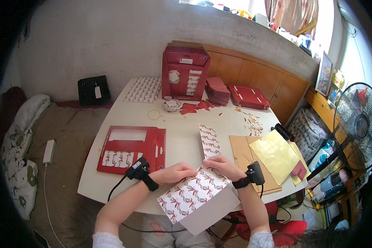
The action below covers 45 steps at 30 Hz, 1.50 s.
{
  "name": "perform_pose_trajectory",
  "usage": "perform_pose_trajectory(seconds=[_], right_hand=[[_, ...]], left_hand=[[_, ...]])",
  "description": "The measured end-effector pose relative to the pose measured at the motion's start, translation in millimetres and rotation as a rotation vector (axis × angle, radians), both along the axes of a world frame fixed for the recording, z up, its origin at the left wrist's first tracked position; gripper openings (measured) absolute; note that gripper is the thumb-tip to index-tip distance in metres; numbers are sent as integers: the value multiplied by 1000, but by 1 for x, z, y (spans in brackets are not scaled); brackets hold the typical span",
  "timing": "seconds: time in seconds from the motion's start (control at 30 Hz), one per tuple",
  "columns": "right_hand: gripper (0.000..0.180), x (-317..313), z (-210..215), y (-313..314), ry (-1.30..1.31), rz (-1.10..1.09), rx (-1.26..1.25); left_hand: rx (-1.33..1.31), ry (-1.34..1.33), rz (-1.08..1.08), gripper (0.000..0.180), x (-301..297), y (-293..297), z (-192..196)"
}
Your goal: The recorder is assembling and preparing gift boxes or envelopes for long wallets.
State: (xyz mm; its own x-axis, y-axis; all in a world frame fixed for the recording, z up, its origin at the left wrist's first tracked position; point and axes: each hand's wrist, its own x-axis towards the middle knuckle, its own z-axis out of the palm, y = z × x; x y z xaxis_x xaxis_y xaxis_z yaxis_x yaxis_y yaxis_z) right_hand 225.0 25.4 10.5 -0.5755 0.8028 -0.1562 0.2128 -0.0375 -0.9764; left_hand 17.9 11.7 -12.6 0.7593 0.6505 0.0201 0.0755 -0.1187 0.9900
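Observation:
Between my two hands is a white sheet of patterned paper (194, 191) printed with red bows and green sprigs, tilted over the table's front edge. My left hand (175, 172) is closed, its fingertips pinching the sheet's upper edge. My right hand (222, 166) pinches the same edge a little further right. A plain white sheet (211, 213) shows below the patterned one; whether the two are joined I cannot tell. Just beyond my right fingers is a narrow patterned strip (209, 139). Left of my left hand lies a flat red cardboard folder (161, 144) with cut-out windows, patterned paper showing in one.
On the white table (182, 142) stand a red display box (186, 62), red card stacks (250, 96) and a patterned stack (144, 89). Paper scraps (253, 123) lie behind brown card (237, 144) and yellow sheets (273, 155). A black fan (361, 120) stands at right.

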Motion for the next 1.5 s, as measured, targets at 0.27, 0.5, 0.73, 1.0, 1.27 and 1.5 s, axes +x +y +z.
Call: perform_pose_trajectory(seconds=[0.27, 0.5, 0.73, 1.0, 1.27, 1.5], right_hand=[[32, 3, -6, 3, -11, 21, 104], [32, 6, 2, 4, 13, -37, 117], [30, 9, -4, 8, 28, -45, 97], [29, 10, 0, 7, 26, -111, 59], [28, 16, -5, 14, 41, -144, 51], [23, 18, 1, 14, 53, -164, 3]], left_hand=[[31, 14, -27, 33, -2, -3, 7], [-1, 39, 38, 33, -6, -5, 14], [-5, 42, 20, 33, -5, -4, 14], [-64, 105, -77, 33, -14, 3, 6], [-120, 189, -11, 37, -17, 3, 9], [-80, 158, -39, 36, -19, 8, 5]])
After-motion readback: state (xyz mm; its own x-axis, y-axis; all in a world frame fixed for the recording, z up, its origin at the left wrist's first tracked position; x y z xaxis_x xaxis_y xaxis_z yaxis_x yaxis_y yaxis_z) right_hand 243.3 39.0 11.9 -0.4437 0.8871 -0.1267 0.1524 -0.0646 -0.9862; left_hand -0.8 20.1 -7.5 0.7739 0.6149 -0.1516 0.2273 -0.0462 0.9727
